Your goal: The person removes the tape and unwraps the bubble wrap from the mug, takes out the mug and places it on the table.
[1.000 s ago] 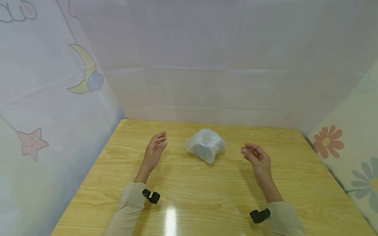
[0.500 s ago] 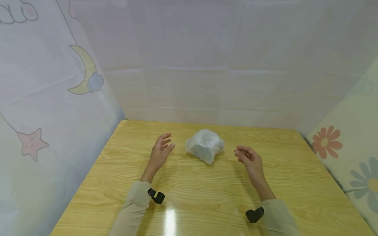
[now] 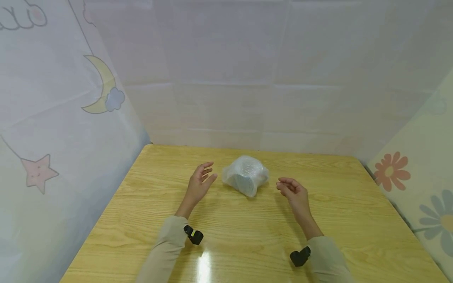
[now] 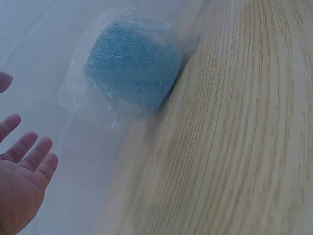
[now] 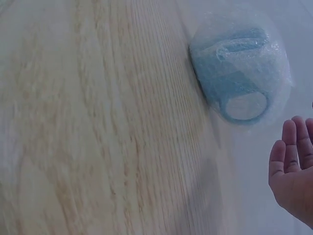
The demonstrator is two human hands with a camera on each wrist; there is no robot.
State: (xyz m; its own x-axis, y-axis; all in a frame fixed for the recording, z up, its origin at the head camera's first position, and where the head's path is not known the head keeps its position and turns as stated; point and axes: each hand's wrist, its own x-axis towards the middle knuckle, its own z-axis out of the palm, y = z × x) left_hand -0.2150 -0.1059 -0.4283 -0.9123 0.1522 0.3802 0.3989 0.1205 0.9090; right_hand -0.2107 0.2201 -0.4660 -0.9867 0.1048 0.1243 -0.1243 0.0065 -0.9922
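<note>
A bubble-wrapped mug (image 3: 245, 175) sits on the wooden table, at mid-depth toward the back. Its teal body (image 4: 134, 63) shows through the clear wrap in the left wrist view, and a looped handle (image 5: 247, 106) is visible in the right wrist view. To its left my left hand (image 3: 199, 186) hovers with loosely bent fingers, apart from the wrap and holding nothing. On the opposite side my right hand (image 3: 295, 195) is raised, palm toward the mug, its fingers lightly bent and nothing in them. Each wrist view catches only part of its hand.
The light wooden table (image 3: 226, 236) ends at a pale fabric backdrop (image 3: 219, 118) behind the mug. Printed curtains stand along the left and right sides. Each sleeve cuff carries a small black camera, one being the left wrist camera (image 3: 194, 235).
Both hands have moved inward toward the mug, the left one rightward and the right one leftward. The mug has stayed in place.
</note>
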